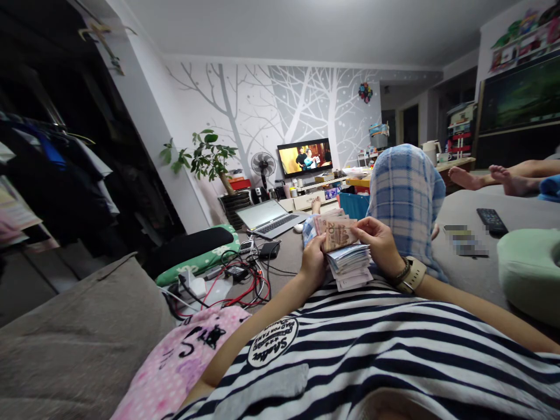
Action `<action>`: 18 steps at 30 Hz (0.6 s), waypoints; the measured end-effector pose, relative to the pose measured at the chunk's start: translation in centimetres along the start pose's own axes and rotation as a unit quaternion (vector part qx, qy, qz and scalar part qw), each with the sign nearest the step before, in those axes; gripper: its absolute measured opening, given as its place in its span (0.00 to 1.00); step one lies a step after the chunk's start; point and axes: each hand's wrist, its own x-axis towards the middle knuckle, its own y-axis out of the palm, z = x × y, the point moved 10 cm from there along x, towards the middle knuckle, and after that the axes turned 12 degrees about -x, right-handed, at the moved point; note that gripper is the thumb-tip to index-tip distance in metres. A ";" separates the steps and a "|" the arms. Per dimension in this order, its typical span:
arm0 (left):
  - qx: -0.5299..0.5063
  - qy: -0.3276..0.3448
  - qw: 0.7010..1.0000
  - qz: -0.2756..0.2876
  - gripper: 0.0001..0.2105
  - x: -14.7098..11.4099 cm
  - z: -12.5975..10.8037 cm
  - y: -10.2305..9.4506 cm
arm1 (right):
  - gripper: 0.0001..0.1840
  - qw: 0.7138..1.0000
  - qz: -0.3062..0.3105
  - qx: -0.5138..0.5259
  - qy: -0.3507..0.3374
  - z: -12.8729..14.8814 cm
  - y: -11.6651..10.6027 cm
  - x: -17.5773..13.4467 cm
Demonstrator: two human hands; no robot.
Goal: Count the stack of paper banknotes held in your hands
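Observation:
Between my two hands is a brownish banknote (336,234) with the number 20 showing, on top of several pinkish notes. My left hand (314,256) grips the notes at their left side, thumb on the front. At the right edge, the fingertips of my right hand (378,239) pinch the brown note. Just below lies a thick stack of pale paper slips (350,268), resting on my striped shirt (371,326). A watch with a light strap (413,274) is on my right wrist.
Left of me are an open laptop (271,219), tangled cables (251,280) and a pink blanket (192,356). My raised knee in checked trousers (400,192) stands ahead. To the right lie a remote control (491,221), a green cushion (531,271) and another person's bare feet (503,179).

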 end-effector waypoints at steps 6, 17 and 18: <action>-0.003 -0.001 1.000 -0.009 0.05 -0.6 -0.4 0.6 | 0.31 1.000 0.022 -0.013 -0.010 0.6 0.2 -0.1; -0.008 -0.001 1.000 -0.021 0.04 -0.7 -0.7 0.5 | 0.28 0.999 0.036 0.007 -0.015 0.7 0.8 -0.5; -0.008 0.010 1.000 -0.024 0.04 -0.7 -0.9 0.4 | 0.27 0.999 0.039 0.004 -0.018 0.7 0.9 -0.5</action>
